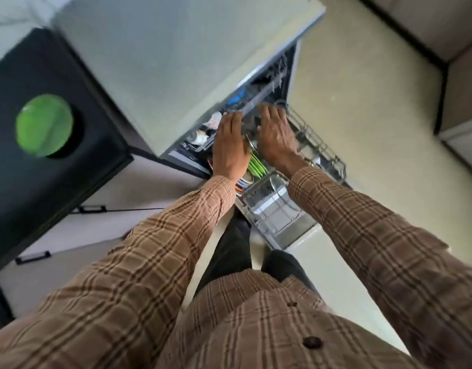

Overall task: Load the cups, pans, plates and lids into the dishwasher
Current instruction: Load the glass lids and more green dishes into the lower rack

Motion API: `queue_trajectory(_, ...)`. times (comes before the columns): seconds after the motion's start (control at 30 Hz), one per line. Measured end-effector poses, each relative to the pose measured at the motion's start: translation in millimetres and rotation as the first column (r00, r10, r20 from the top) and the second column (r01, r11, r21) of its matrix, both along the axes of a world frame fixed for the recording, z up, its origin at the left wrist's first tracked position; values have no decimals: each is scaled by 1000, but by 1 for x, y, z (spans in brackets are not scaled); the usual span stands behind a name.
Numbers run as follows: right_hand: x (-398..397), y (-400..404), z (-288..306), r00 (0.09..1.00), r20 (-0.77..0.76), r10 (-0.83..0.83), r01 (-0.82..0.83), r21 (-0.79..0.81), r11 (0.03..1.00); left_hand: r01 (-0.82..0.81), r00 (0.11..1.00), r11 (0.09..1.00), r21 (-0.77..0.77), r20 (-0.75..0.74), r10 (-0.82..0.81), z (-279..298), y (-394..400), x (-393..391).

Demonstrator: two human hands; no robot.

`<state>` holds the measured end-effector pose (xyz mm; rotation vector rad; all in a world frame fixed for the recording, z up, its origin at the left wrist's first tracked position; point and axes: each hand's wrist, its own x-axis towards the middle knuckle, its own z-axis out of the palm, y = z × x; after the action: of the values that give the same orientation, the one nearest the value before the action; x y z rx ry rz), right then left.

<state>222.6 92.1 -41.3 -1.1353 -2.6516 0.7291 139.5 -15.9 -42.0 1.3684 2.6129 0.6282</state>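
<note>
Dishwasher upper rack (256,101) sits under your flat, released left hand (229,145) and right hand (276,134); shove unevenly and the green plates (257,166) below may rattle.

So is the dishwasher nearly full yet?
Partly. Green plates already stand in the lower rack. Both hands, left hand and right hand, are at the upper rack. A green plate waits on the black counter.

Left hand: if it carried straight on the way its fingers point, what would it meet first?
Probably the front rail of the upper rack. The left hand has its fingers stretched toward it, fingertips at or just short of the rail; blur and depth hide whether they touch.
</note>
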Motion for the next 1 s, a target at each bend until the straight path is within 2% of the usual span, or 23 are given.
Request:
queue_trajectory(0.13,-38,-40,70,958,-34,285,-281,98,955,-159,974,985,68,-153,168,63,-61,-21)
queue_trajectory(0.2,-59,-61,98,925,-37,379,-367,179,913,-252,947,962,109,-175,268,99,-90,-31)
queue_trajectory(0.33,-103,-127,160,801,-12,599,-570,293,768,-441,846,875,198,-233,479,161,-170,-53)
queue_trajectory(0.57,-165,-239,226,616,-45,787,-717,383,583,-644,666,713,277,-256,701,207,-296,-79)
queue_trajectory(1.0,-244,-467,234,324,62,944,-868,417,271,-838,450,477,266,-159,879,208,-514,-105)
